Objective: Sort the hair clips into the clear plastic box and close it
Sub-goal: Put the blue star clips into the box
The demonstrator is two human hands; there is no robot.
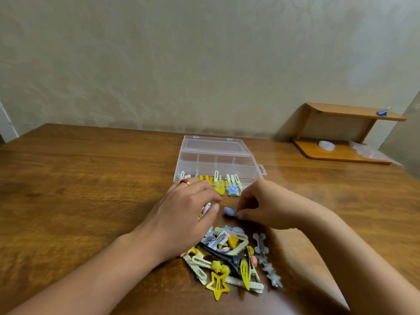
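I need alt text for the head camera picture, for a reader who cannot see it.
A person's right hand pinches a small blue hair clip and the left hand holds another clip, above a pile of colourful hair clips on a wooden table. Behind the hands, an open clear plastic box already holds several clips.

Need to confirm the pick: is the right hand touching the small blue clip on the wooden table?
Touching. The head view shows the right hand pinching the small blue clip at its fingertips, no gap.

Wooden table (91, 178), small wooden shelf (345, 111) against pale wall (204, 53), blue item (382, 113) on top
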